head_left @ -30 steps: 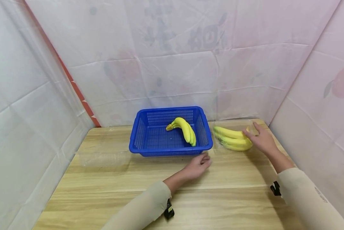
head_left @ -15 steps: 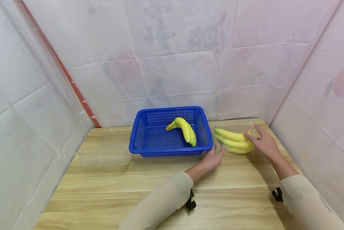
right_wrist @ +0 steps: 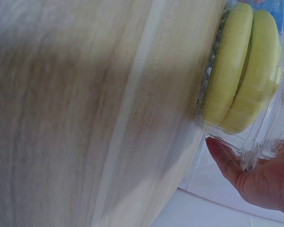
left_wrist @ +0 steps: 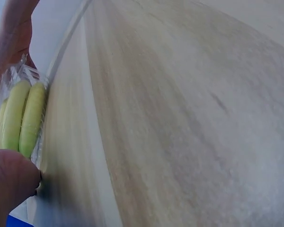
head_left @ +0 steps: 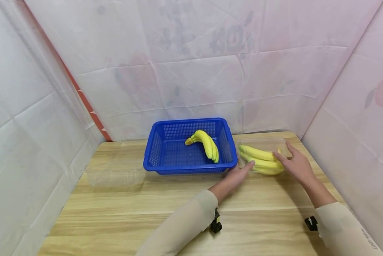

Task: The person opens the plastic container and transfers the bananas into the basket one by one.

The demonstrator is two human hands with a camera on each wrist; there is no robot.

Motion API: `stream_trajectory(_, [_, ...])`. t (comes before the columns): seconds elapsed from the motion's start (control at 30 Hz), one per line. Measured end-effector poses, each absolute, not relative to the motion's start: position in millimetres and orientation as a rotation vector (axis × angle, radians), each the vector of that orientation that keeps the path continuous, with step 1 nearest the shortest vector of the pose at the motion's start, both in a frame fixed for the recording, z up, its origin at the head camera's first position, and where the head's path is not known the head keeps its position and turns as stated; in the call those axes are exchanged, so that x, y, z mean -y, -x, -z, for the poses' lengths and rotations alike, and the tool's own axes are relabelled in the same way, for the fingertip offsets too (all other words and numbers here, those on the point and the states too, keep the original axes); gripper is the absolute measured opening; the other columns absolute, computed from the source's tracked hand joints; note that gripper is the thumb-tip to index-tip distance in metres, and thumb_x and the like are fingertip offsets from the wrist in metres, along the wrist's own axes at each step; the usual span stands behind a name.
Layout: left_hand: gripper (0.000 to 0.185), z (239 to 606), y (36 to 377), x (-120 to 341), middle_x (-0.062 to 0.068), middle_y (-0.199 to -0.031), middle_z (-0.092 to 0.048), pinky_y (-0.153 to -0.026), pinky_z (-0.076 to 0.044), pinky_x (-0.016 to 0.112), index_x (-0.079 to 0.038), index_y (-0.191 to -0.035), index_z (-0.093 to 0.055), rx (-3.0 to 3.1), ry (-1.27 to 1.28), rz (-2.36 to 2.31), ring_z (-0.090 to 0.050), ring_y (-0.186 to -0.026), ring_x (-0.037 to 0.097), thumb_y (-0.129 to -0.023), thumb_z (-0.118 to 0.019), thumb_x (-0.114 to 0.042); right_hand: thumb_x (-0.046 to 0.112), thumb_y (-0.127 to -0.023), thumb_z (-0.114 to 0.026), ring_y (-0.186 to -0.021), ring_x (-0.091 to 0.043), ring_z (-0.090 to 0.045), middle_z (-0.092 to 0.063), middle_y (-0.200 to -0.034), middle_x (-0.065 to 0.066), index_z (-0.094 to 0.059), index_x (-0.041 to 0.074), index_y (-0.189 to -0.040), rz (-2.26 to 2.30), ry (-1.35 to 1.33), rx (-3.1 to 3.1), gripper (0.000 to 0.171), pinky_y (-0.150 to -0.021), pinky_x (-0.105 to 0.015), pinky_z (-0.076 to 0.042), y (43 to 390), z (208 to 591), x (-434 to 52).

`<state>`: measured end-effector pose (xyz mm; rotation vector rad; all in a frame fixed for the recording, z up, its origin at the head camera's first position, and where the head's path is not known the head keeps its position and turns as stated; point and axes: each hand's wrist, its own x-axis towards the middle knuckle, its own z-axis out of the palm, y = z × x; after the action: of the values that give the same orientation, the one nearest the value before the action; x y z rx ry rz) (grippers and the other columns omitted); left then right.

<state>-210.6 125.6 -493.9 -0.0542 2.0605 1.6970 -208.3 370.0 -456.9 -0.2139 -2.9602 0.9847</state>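
Note:
Several yellow bananas (head_left: 264,163) lie inside a clear plastic box (head_left: 258,141) on the right of the table. My right hand (head_left: 297,163) grips the box's right end, thumb on top; in the right wrist view its fingers (right_wrist: 222,158) reach under that end. At the opposite end, my left hand (head_left: 237,176) holds the box by its near left corner, beside the blue basket. Its thumb (left_wrist: 12,177) covers part of the box in the left wrist view; its other fingers are mostly hidden.
A blue plastic basket (head_left: 190,166) stands at the back middle, with a bunch of bananas (head_left: 206,145) in its right half. Another clear plastic container (head_left: 116,177) is on the left of the table (head_left: 121,217). Fabric walls (head_left: 191,85) enclose the back and sides.
My left hand has moved right from in front of the basket to the left end of the box. The box of bananas has shifted slightly toward me, with my right hand still on it.

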Motion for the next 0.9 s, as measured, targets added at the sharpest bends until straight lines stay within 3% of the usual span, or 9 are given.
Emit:
stream_trajectory(0.13, [0.096,492,210,-125,0.007,-0.173,-0.039,-0.130,-0.035,0.053,-0.032,-0.170,-0.029,-2.022,0.079,-1.743,-0.039,-0.159,0.033,-0.092,-0.067,-0.073,0.064,-0.108,-0.046,-0.145,-0.071,-0.029,-0.019,-0.166,-0.045,-0.005,0.001,-0.170,-0.979,0.225,2.960,0.097,-0.114,-0.082,-0.032,207,456,-369])
stream_trajectory(0.37, [0.098,490,211,-122,0.011,-0.168,-0.047,-0.128,-0.039,0.054,-0.016,-0.167,-0.038,-1.976,0.099,-1.736,-0.046,-0.154,0.035,-0.090,-0.073,-0.067,0.062,-0.108,-0.047,-0.144,-0.071,-0.032,-0.019,-0.166,-0.046,-0.005,0.003,-0.170,-1.004,0.225,2.950,0.096,-0.113,-0.082,-0.033,205,456,-368])
stream_trajectory(0.47, [0.096,489,211,-121,0.011,-0.167,-0.049,-0.127,-0.040,0.055,-0.016,-0.165,-0.041,-1.966,0.091,-1.741,-0.048,-0.153,0.036,-0.089,-0.076,-0.063,0.062,-0.108,-0.048,-0.142,-0.070,-0.036,-0.018,-0.166,-0.046,-0.003,0.005,-0.170,-1.009,0.223,2.950,0.096,-0.113,-0.081,-0.034,203,456,-368])
stream_trajectory(0.7, [0.099,491,210,-117,0.000,-0.177,-0.033,-0.132,-0.032,0.052,-0.022,-0.168,-0.036,-1.979,0.067,-1.756,-0.034,-0.162,0.030,-0.087,-0.080,-0.057,0.062,-0.106,-0.051,-0.142,-0.071,-0.035,-0.017,-0.166,-0.046,-0.005,0.001,-0.170,-1.036,0.244,2.963,0.100,-0.113,-0.082,-0.033,199,456,-368])
stream_trajectory(0.9, [0.101,491,206,-116,0.002,-0.175,-0.037,-0.133,-0.031,0.052,-0.023,-0.169,-0.034,-2.000,0.050,-1.737,-0.034,-0.162,0.030,-0.085,-0.082,-0.054,0.062,-0.104,-0.055,-0.145,-0.071,-0.030,-0.016,-0.166,-0.047,-0.002,0.000,-0.170,-1.057,0.262,2.993,0.105,-0.114,-0.083,-0.031,192,453,-372])
